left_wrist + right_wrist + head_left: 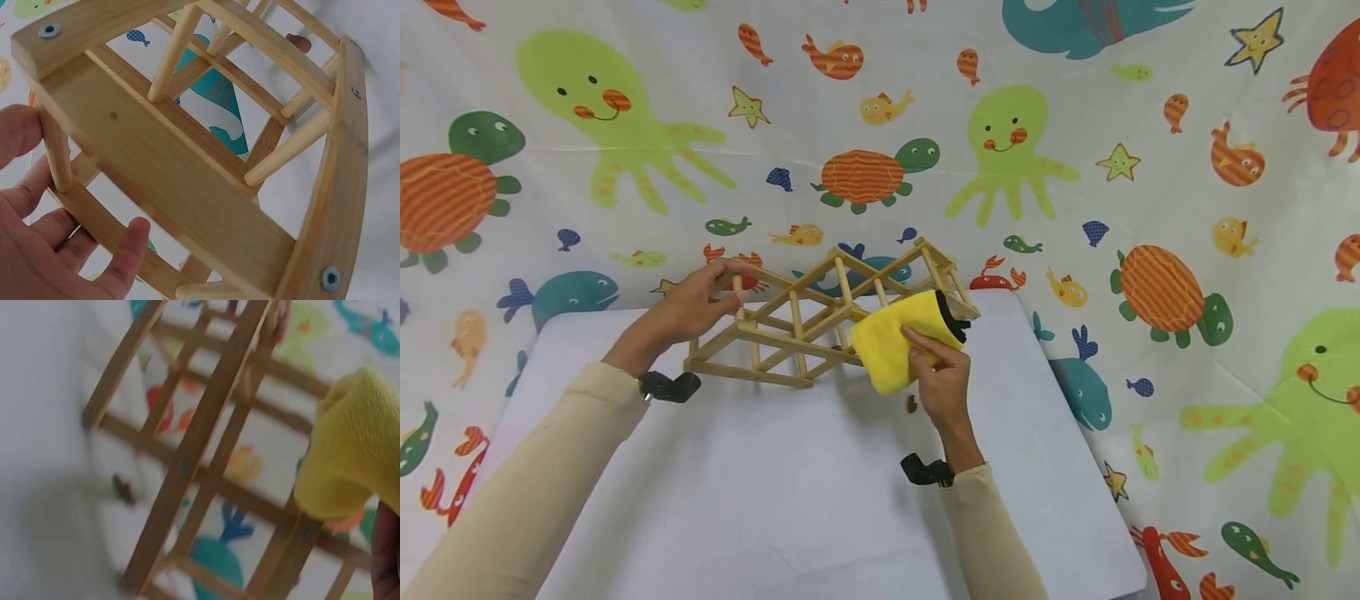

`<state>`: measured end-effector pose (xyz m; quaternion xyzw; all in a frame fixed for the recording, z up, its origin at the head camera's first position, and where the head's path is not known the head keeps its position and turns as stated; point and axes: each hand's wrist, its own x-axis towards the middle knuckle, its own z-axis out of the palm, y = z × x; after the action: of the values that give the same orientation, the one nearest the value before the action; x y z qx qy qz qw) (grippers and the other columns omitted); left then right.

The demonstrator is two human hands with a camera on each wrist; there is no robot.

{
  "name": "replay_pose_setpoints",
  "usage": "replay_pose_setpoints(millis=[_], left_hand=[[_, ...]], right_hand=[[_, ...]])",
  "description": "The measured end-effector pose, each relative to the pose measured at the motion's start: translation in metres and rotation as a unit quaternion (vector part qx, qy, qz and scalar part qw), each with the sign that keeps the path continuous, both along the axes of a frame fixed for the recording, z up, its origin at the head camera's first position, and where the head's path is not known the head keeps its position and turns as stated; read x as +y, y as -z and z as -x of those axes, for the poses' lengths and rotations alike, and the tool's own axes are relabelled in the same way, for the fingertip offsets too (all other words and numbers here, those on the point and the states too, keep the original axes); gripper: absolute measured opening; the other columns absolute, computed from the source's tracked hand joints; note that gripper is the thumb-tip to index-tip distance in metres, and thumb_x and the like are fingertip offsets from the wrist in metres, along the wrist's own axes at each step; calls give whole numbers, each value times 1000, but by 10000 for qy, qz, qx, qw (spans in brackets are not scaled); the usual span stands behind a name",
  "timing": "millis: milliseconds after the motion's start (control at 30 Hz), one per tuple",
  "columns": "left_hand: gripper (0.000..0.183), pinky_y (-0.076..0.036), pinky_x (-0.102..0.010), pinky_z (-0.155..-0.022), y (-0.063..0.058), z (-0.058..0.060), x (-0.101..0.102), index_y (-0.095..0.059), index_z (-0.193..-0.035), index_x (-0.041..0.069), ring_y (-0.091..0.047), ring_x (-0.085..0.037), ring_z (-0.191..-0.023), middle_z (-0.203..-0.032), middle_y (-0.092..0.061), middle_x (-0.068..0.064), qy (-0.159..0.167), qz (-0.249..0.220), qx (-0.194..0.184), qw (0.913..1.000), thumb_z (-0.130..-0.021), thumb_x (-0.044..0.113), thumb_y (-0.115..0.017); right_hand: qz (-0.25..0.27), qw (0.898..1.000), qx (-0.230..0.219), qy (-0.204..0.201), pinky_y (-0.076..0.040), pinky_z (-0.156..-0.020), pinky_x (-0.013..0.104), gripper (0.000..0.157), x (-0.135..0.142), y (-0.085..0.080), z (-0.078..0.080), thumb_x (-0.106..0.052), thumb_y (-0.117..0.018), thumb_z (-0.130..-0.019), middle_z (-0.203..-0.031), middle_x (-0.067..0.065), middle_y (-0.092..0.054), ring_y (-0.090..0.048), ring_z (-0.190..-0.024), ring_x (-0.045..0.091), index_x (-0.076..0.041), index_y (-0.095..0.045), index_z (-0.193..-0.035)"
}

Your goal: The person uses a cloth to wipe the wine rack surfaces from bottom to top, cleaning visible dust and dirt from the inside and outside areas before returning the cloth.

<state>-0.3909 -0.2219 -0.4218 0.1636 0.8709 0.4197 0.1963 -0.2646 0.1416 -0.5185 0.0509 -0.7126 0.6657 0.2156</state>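
wooden rack (pixel 832 320) on a white table (pixel 805 492), left hand (pixel 692 308) gripping the rack's left end, right hand (pixel 942 377) pinching a yellow cloth (pixel 887 343) by its right half

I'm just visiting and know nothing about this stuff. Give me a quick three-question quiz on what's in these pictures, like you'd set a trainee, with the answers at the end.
1. Which of the person's hands holds the yellow cloth?
2. What colour is the cloth's edging? a) red b) black c) white
3. True or false: the left hand is touching the wooden rack.

Key:
1. The right hand.
2. b) black.
3. True; its fingers are at one end of the rack.
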Motion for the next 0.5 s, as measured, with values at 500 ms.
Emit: replay_pose_setpoints(millis=[500], left_hand=[[48,-23,-77,-123,-1,-6,0,-41,-157,16,-30,-48,-159,-169,-39,-20,-73,9,31,10000,-112,27,-56]], right_hand=[[-1433,9715,-1335,1332,-62,-78,33,27,23,38,8,-7,-68,-95,-115,10,-81,-75,-99,25,-17,-84,-113]])
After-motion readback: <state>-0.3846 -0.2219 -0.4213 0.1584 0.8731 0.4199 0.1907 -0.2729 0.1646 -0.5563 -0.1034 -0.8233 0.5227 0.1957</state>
